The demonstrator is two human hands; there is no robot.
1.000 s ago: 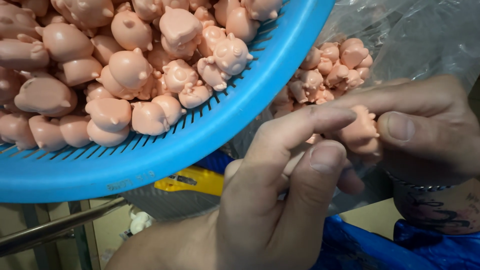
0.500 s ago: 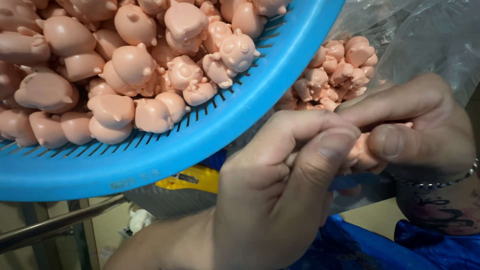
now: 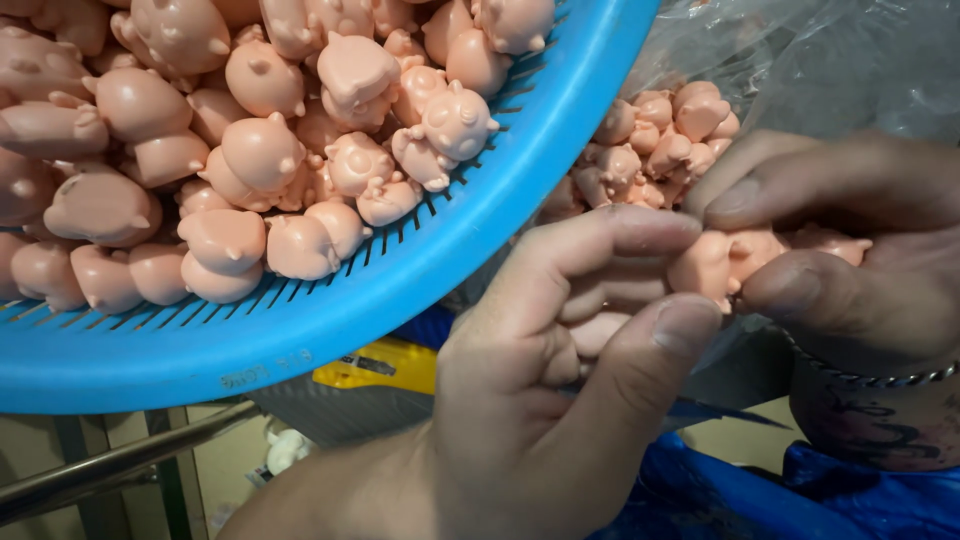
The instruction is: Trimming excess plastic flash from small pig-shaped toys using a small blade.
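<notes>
- Head view, one frame — both hands meet at centre-right, just below the rim of a blue basket (image 3: 420,285).
- Left hand (image 3: 540,400): fingers curled, forefinger and thumb stretched toward the right; forefinger tip touches the left end of a small pink figure (image 3: 725,262). Thumb sits below and just beside it; whether the thumb touches cannot be told.
- Right hand (image 3: 850,250): comes in from the right edge, forefinger on top of the pink figure and thumb beneath — pinching it. A thin metal bracelet (image 3: 865,375) circles the wrist; dark markings show on the skin below it.
- Pink figure: soft-looking moulded piece, rounded, held in the air between the two hands, just right of the basket rim and in front of the clear bag.
- Basket: slotted blue plastic, tilted, fills the upper left; heaped with pink moulded animal figures (image 3: 260,160) — rounded bodies, small ears and stubby feet, lying every way up.
- Clear plastic bag (image 3: 800,70): upper right, behind the hands; holds more of the same pink pieces (image 3: 660,135), smaller in view.
- Below the basket: a yellow object (image 3: 385,365), partly hidden; a grey metal bar (image 3: 110,470) running low left.
- Blue sheeting (image 3: 740,500) lies under the hands at lower right.
</notes>
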